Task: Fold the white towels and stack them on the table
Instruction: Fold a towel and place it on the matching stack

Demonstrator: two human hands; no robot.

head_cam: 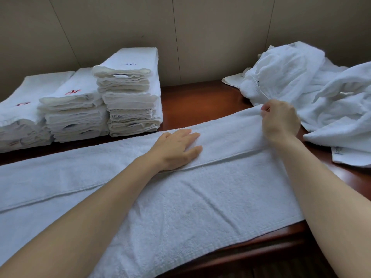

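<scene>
A long white towel [200, 193] lies spread across the dark wooden table [200, 105], its far long edge folded over toward me. My left hand [178, 147] presses flat on that folded strip near the middle, fingers straight. My right hand [279, 119] pinches the folded strip's far right corner with curled fingers. Three stacks of folded white towels [128, 97] stand at the back left; the right stack is the tallest.
A heap of unfolded white towels [313, 93] fills the back right of the table and reaches close to my right hand. A beige panelled wall [180, 33] runs behind. The table's front edge [261, 251] shows at bottom right.
</scene>
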